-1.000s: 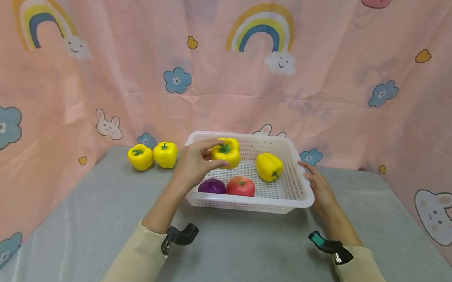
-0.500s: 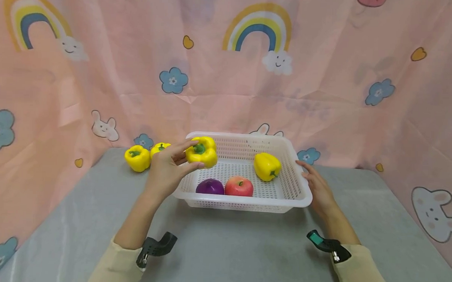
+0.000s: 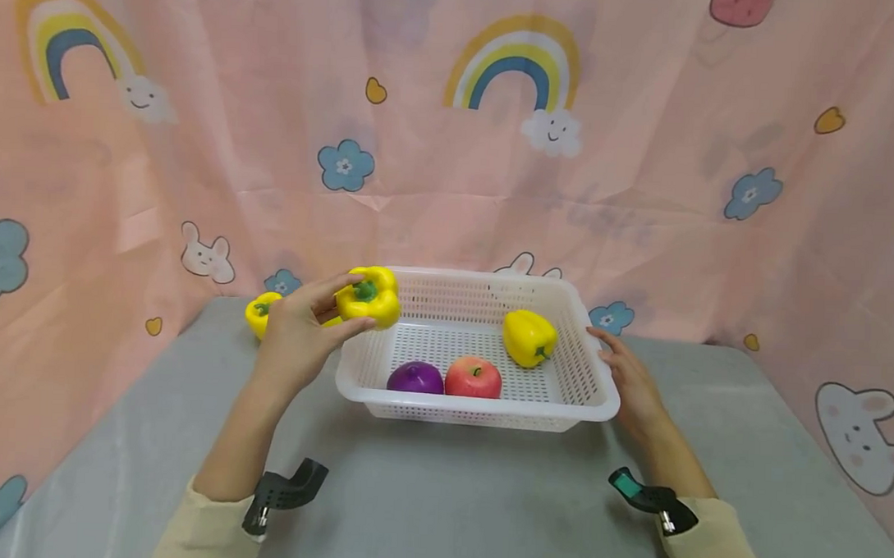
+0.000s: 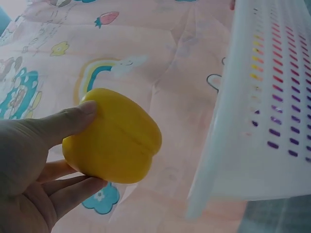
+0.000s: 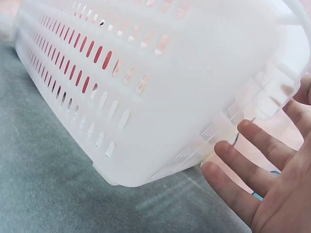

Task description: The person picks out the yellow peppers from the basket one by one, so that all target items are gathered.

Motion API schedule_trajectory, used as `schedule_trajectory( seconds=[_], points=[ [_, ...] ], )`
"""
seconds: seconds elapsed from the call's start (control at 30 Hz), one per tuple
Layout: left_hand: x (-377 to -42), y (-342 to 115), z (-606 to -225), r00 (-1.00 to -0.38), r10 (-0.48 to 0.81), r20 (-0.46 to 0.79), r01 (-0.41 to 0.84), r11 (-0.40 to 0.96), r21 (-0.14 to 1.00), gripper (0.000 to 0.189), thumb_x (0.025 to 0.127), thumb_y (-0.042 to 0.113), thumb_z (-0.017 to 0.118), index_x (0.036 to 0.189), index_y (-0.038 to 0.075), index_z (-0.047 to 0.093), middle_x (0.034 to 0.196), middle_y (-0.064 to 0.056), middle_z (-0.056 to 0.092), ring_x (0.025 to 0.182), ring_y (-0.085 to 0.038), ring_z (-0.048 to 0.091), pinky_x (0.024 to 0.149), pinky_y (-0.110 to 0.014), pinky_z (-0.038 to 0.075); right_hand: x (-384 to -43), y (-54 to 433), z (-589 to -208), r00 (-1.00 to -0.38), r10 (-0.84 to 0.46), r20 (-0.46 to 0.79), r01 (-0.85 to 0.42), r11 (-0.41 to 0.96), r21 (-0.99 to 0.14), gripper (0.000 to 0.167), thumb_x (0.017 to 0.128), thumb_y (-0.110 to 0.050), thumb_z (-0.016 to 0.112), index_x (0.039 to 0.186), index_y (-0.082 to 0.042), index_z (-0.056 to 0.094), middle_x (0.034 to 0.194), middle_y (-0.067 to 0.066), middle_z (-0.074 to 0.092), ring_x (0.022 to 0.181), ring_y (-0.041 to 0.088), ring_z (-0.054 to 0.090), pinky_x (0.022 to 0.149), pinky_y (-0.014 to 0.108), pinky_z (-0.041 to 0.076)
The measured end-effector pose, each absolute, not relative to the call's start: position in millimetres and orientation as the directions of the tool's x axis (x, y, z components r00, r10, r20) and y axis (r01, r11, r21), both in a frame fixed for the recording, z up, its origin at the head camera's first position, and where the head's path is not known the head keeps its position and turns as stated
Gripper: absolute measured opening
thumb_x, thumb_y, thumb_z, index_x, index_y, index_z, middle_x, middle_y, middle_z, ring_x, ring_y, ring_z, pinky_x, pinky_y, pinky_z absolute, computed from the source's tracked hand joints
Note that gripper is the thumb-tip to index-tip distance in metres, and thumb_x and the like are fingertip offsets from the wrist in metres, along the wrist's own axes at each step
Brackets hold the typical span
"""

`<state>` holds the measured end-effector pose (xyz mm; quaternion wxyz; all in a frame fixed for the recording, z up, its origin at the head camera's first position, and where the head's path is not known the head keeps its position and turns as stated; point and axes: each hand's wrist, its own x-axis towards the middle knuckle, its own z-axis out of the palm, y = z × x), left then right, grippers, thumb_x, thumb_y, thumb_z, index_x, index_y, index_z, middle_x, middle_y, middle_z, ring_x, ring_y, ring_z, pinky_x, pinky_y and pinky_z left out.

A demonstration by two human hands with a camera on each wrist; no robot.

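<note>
We hold the yellow pepper (image 3: pixel 367 296) in the left hand (image 3: pixel 297 333), thumb and fingers curled round it, above the left rim of the white basket (image 3: pixel 590 403). We keep this grip firm but light and carry the pepper level, clear of the rim. The right hand (image 3: pixel 628 382), fingers straight, rests against the basket's right wall to steady it on the surface (image 3: pixel 469 493).

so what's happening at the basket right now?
A person's left hand holds a yellow bell pepper in the air over the left edge of the white basket. The right hand, fingers straight, rests against the basket's right side. Inside lie another yellow pepper, a red apple and a purple onion. More yellow peppers sit on the table behind the left hand.
</note>
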<state>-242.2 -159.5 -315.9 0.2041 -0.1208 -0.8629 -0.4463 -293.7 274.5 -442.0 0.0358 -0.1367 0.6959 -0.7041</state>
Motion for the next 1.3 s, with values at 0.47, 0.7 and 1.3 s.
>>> schedule_trajectory(
  seconds=[0.47,0.7,1.3],
  points=[
    [-238.0,-185.9,-309.0,-0.938,-0.02,0.346,0.259,0.623,0.738,0.06,0.085,0.019,0.082,0.139,0.01,0.061,0.138,-0.019,0.061,0.123,-0.042,0.065,0.093,-0.045,0.058,-291.1,275.8,-443.5,-0.954,-0.251,0.165,-0.159,-0.042,-0.986,0.043,0.111,-0.03,0.033,0.153,-0.02,0.034,0.138,-0.015,0.053,0.106,0.004,0.066,0.085,0.022,0.06],
    [-240.4,-207.1,-306.7,-0.959,-0.011,0.283,0.21,0.643,0.736,0.061,0.085,0.025,0.083,0.14,0.014,0.06,0.143,-0.019,0.057,0.122,-0.04,0.066,0.092,-0.046,0.058,-290.8,275.1,-444.3,-0.96,-0.236,0.15,-0.153,-0.005,-0.988,0.046,0.111,-0.033,0.033,0.155,-0.02,0.032,0.138,-0.015,0.051,0.107,0.004,0.065,0.085,0.023,0.06],
    [-250.3,-236.1,-316.8,-0.98,0.007,0.2,0.144,0.716,0.683,0.06,0.086,0.018,0.081,0.14,0.006,0.059,0.145,-0.024,0.054,0.126,-0.047,0.06,0.09,-0.048,0.059,-292.4,272.2,-443.2,-0.967,-0.224,0.118,-0.124,0.016,-0.992,0.048,0.111,-0.035,0.033,0.156,-0.021,0.029,0.145,-0.01,0.043,0.11,0.004,0.063,0.087,0.023,0.059]
  ],
)
